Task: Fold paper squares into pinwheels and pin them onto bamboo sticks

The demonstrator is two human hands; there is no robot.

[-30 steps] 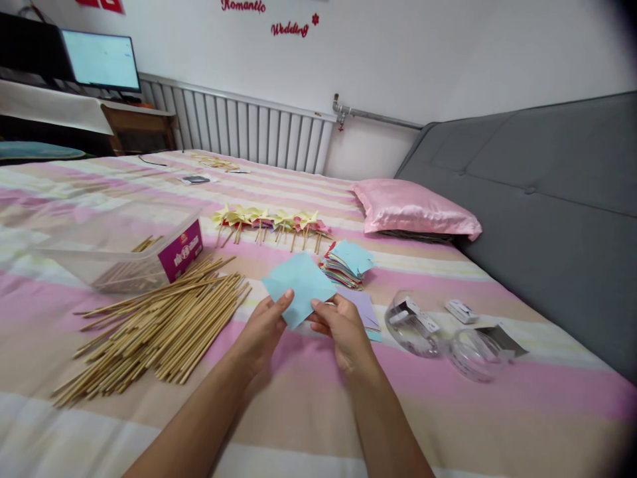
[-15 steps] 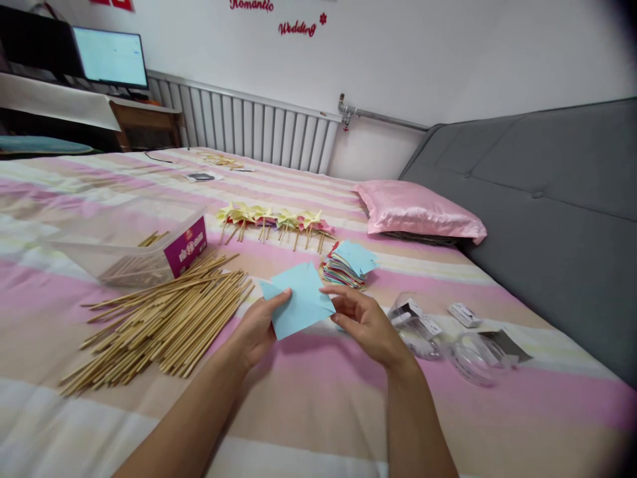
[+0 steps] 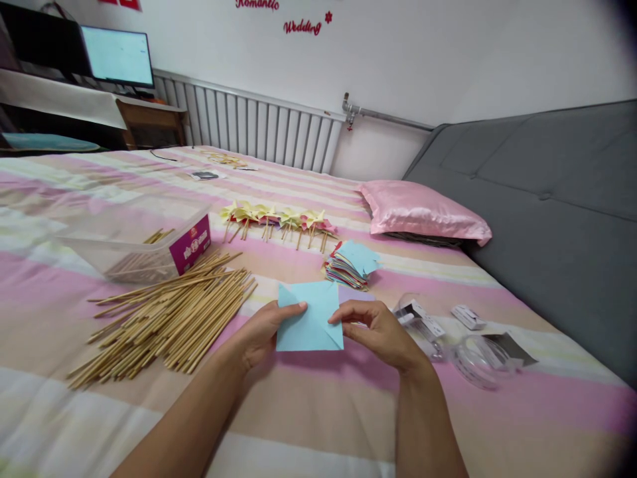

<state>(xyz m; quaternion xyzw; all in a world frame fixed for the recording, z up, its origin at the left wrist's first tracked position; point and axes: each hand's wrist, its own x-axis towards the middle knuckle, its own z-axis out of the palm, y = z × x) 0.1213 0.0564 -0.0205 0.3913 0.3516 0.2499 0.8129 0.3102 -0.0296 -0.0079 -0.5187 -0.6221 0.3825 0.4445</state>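
My left hand grips the left side of a light blue square of paper, thumb on top and fingers underneath. Diagonal slits run in from the paper's corners. At the paper's right edge, my right hand pinches with thumb and forefinger. Part of a purple sheet shows behind that hand; whether the fingers touch it I cannot tell. Just beyond lies a stack of coloured paper with a blue piece on top. Many thin wooden sticks are heaped left of my hands.
A clear plastic box with some sticks stands at the left. Yellow and pink paper pinwheels on sticks lie in a row farther back. To the right are clear plastic packaging, a small white box and a pink pillow.
The blue paper has turned to lie squarer to me and shifted slightly right and down. The purple sheet has come into view behind my right hand, whose fingers have closed in on the paper's edge.
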